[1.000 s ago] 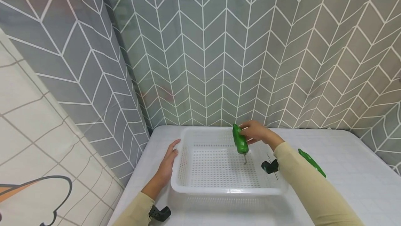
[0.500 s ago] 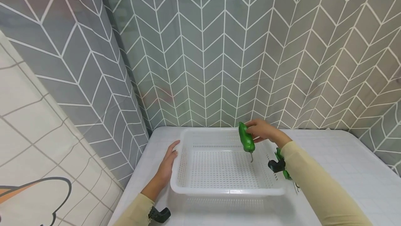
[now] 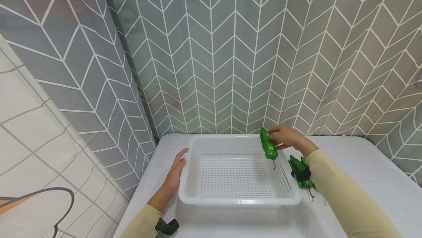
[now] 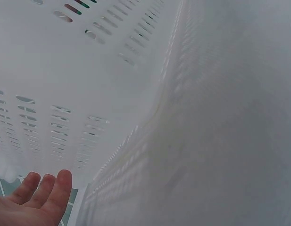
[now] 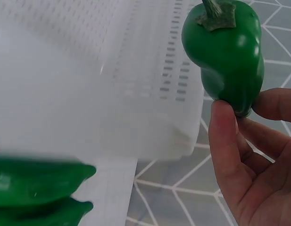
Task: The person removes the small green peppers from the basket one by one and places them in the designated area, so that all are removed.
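Observation:
My right hand (image 3: 286, 136) pinches a green pepper (image 3: 269, 144) between fingers and thumb, over the back right of a white plastic basket (image 3: 240, 202). The pepper's stem hangs downward in the head view. Seen from the right wrist, the fingertips (image 5: 224, 110) hold the pepper's pointed end, while its stem end (image 5: 218, 21) is away from the hand. My left hand (image 3: 173, 174) rests against the basket's left side, fingers extended. In the left wrist view those fingers (image 4: 58, 193) lie by the slotted wall (image 4: 55, 70).
More green peppers (image 3: 298, 161) lie on the white tablecloth (image 3: 359, 164) just right of the basket, partly hidden by the right sleeve (image 3: 346, 194) and wrist camera (image 3: 300, 175). A grey patterned curtain (image 3: 214, 66) hangs behind the table.
My right hand has moved right with the pepper, toward the basket's right rim. Its arm uncovers peppers beside the basket and now hides the one seen further right. My left hand stays put.

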The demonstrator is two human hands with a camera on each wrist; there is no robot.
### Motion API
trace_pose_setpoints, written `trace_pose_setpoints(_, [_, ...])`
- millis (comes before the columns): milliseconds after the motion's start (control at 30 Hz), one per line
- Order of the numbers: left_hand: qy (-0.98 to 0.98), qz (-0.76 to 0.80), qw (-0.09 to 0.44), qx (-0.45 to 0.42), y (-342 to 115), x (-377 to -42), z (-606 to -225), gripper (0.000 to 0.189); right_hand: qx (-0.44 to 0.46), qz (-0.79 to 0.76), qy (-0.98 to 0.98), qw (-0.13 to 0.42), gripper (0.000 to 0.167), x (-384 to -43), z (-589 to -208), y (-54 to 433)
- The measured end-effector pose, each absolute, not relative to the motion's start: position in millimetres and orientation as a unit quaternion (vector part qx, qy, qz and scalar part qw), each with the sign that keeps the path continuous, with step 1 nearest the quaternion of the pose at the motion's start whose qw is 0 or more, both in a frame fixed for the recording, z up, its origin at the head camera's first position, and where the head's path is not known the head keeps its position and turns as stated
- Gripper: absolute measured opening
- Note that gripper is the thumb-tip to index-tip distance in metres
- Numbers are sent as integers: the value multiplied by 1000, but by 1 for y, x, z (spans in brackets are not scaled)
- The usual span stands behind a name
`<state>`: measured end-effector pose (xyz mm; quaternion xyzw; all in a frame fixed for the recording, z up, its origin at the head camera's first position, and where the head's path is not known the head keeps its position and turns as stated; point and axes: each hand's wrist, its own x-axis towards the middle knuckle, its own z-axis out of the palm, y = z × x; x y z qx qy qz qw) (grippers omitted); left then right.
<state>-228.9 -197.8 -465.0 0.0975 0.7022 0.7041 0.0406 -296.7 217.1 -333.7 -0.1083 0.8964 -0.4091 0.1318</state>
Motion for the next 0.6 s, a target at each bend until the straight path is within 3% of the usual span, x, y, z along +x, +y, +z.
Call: trace_pose_setpoints(600, [690,715,45,104,-198,-227,-464,49,-98,-424,892,125,51,-289,-335,255])
